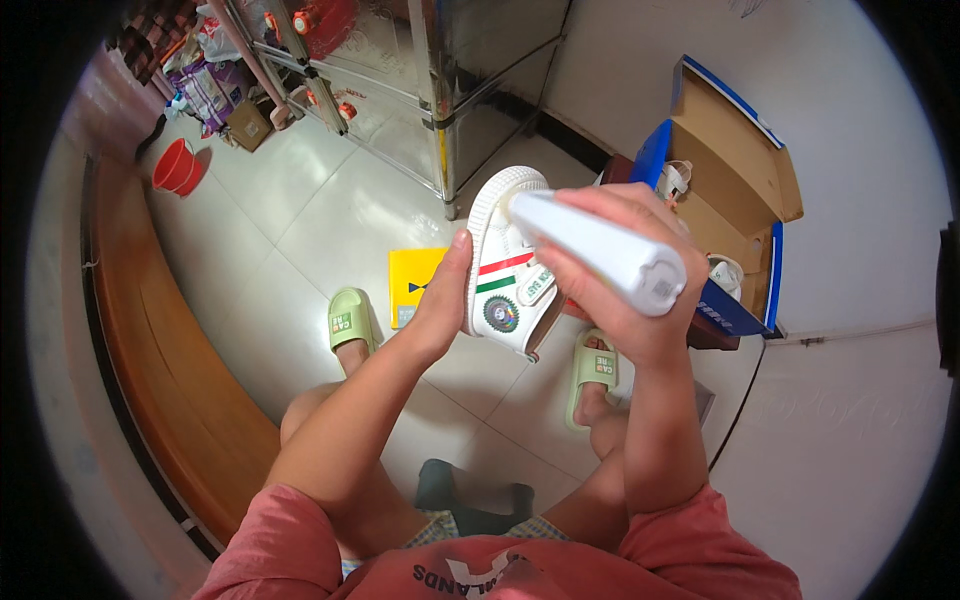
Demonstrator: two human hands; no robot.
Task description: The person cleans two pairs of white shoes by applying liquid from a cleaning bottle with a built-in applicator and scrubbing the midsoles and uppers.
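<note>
A white sneaker (504,262) with a red and a green stripe and a round patch is held up in front of me, its toe pointing away. My left hand (442,300) grips it along the sole, thumb on the sole's edge. In my right hand (637,255) is a white handheld device (600,247), perhaps an electric brush. The device's far end touches or nearly touches the sneaker's toe; the exact contact is blurred.
At the right, an open blue cardboard shoebox (739,319) contains white items. A yellow box (411,281) lies on the tiled floor behind the sneaker. Farther off are a red bucket (178,167) and a metal-framed cabinet (442,135). Green slippers (350,315) are on my feet.
</note>
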